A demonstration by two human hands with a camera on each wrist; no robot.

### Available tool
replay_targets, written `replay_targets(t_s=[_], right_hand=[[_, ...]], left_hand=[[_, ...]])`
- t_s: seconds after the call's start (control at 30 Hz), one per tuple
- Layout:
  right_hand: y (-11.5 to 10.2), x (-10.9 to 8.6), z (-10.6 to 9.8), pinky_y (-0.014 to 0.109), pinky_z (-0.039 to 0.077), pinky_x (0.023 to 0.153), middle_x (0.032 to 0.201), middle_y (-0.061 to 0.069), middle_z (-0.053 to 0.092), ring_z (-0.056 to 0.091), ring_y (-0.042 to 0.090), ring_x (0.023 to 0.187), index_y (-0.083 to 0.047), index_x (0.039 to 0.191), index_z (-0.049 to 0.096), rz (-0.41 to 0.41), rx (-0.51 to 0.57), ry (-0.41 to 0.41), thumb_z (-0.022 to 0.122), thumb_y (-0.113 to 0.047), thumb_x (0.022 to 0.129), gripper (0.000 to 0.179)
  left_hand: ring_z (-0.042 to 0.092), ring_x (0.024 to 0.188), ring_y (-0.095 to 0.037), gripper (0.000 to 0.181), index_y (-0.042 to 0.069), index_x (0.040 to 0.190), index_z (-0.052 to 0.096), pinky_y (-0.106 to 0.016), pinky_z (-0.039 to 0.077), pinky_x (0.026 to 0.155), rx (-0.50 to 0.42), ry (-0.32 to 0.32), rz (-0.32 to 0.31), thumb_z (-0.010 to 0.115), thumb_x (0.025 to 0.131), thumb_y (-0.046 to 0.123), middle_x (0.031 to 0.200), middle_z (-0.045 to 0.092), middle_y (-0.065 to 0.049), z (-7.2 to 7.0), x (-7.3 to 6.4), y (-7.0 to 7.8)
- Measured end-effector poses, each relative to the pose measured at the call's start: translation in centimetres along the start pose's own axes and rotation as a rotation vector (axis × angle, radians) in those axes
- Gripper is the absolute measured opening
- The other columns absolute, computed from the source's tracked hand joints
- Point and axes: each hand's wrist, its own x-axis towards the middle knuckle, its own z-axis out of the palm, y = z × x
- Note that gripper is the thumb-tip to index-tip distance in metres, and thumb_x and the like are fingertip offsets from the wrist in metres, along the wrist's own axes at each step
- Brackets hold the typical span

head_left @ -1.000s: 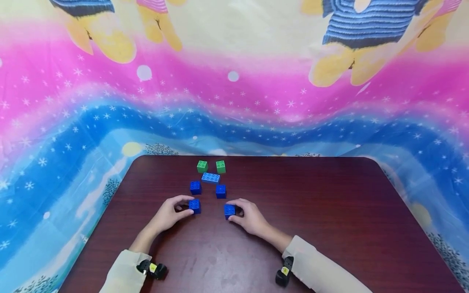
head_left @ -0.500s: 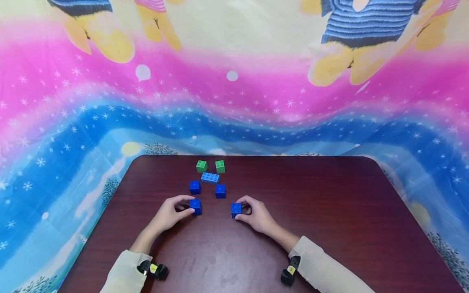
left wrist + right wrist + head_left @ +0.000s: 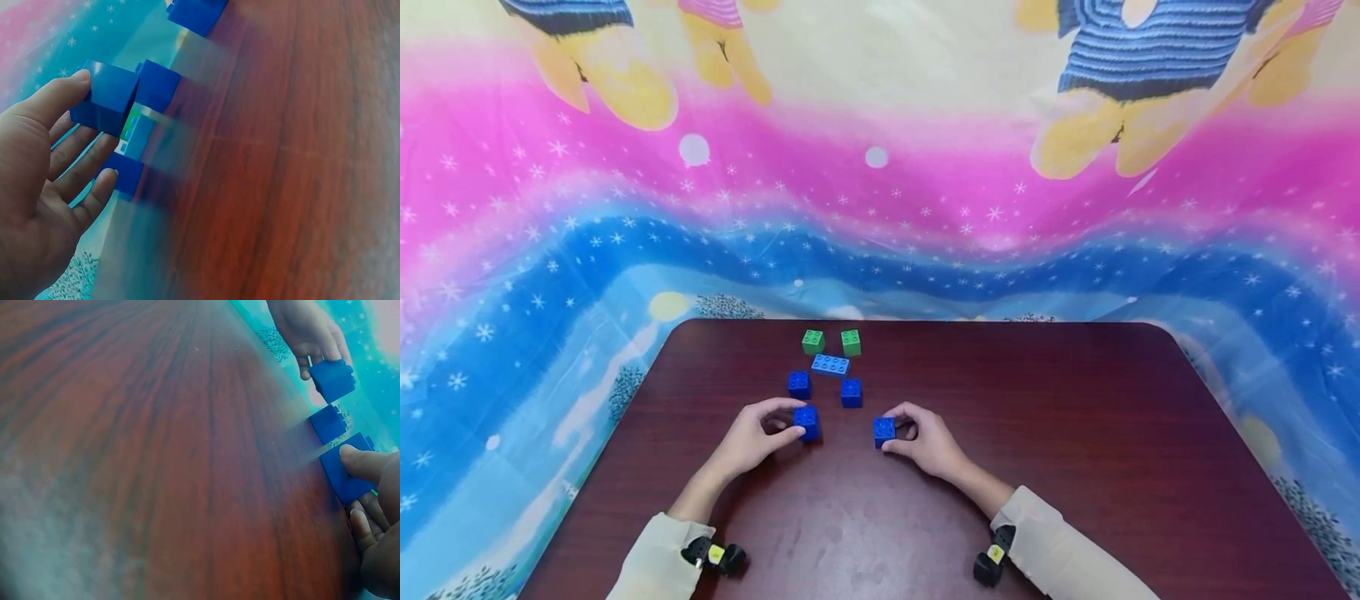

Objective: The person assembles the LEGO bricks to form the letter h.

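Note:
In the head view my left hand [image 3: 752, 437] pinches a blue toy building block [image 3: 807, 423] between thumb and fingers. That block [image 3: 106, 97] looks slightly raised off the table in the left wrist view. Across a short gap to the right, my right hand [image 3: 927, 442] grips a second blue block [image 3: 884, 432] from its right side, thumb on the near face. Whether this one [image 3: 347, 469] touches the table is hard to tell. Just beyond the hands stand two more blue blocks, one on the left [image 3: 799, 384] and one on the right [image 3: 851, 392].
Farther back on the dark wooden table [image 3: 1037, 400] lies a longer light blue block [image 3: 831, 364]. Behind it are two green blocks, one left [image 3: 813, 342] and one right [image 3: 850, 342]. A printed cloth [image 3: 880, 217] hangs past the table's back edge.
My right hand has shifted its blue block a little to the right, then stopped. My left hand has since moved slightly right with its block. The other blocks have stayed put.

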Motion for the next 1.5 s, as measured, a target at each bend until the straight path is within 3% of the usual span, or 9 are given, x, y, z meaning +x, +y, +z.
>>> replay_targets(t_s=[0.37, 0.5, 0.6, 0.73, 0.97, 1.2, 1.5], right_hand=[[-0.1, -0.1, 0.1, 0.026, 0.049, 0.064, 0.097, 0.001, 0.071, 0.056, 0.012, 0.069, -0.015, 0.11, 0.071, 0.016, 0.004, 0.01, 0.089, -0.011, 0.079, 0.036], [-0.2, -0.1, 0.0, 0.025, 0.049, 0.065, 0.097, 0.0, 0.071, 0.056, 0.013, 0.07, -0.015, 0.11, 0.07, 0.016, 0.002, 0.007, 0.088, -0.012, 0.08, 0.035], [-0.1, -0.1, 0.1, 0.025, 0.049, 0.065, 0.098, 0.001, 0.071, 0.056, 0.013, 0.07, -0.015, 0.11, 0.07, 0.008, -0.004, 0.009, 0.088, -0.012, 0.08, 0.035], [0.0, -0.1, 0.1, 0.025, 0.049, 0.065, 0.098, 0.001, 0.071, 0.055, 0.012, 0.069, -0.016, 0.11, 0.071, 0.004, -0.012, 0.017, 0.088, -0.013, 0.08, 0.035], [0.0, 0.0, 0.1, 0.026, 0.05, 0.065, 0.099, 0.0, 0.071, 0.056, 0.011, 0.071, -0.016, 0.111, 0.07, 0.012, -0.022, 0.008, 0.088, -0.014, 0.081, 0.035], [-0.1, 0.0, -0.1, 0.026, 0.051, 0.065, 0.098, -0.001, 0.071, 0.057, 0.011, 0.071, -0.015, 0.111, 0.07, 0.005, -0.022, 0.002, 0.087, -0.014, 0.082, 0.033], [-0.1, 0.1, -0.1, 0.026, 0.051, 0.065, 0.1, 0.001, 0.072, 0.057, 0.011, 0.07, -0.015, 0.111, 0.071, -0.003, -0.025, 0.004, 0.088, -0.014, 0.082, 0.034]], left_hand=[[0.065, 0.087, -0.019, 0.034, 0.007, 0.123, 0.071, -0.03, 0.058, 0.079, -0.067, -0.016, 0.062, 0.079, 0.09, 0.012, 0.115, 0.071, -0.011, 0.9, 1.0, 1.5], [0.065, 0.086, -0.021, 0.033, 0.002, 0.122, 0.07, -0.029, 0.058, 0.079, -0.072, -0.019, 0.067, 0.077, 0.09, 0.004, 0.114, 0.071, -0.014, 1.1, 1.1, 4.1], [0.064, 0.086, -0.023, 0.033, -0.001, 0.121, 0.07, -0.036, 0.059, 0.08, -0.074, -0.019, 0.088, 0.077, 0.089, 0.0, 0.112, 0.07, -0.016, 1.4, 1.3, 6.0], [0.064, 0.089, -0.029, 0.034, -0.003, 0.121, 0.069, -0.051, 0.058, 0.084, -0.082, -0.02, 0.098, 0.077, 0.088, 0.001, 0.113, 0.07, -0.016, 2.1, 2.0, 6.6], [0.065, 0.088, -0.031, 0.035, 0.0, 0.121, 0.069, -0.043, 0.058, 0.081, -0.073, -0.041, 0.071, 0.079, 0.089, 0.004, 0.109, 0.07, -0.013, 2.9, 2.5, 7.3], [0.064, 0.089, -0.035, 0.035, 0.0, 0.12, 0.069, -0.058, 0.055, 0.082, -0.087, -0.058, 0.094, 0.08, 0.087, 0.003, 0.113, 0.07, -0.014, 3.8, 2.9, 7.5], [0.068, 0.099, -0.035, 0.037, -0.001, 0.123, 0.068, -0.054, 0.056, 0.087, -0.135, -0.115, 0.129, 0.078, 0.088, 0.003, 0.119, 0.069, -0.016, 5.0, 3.4, 7.7]])
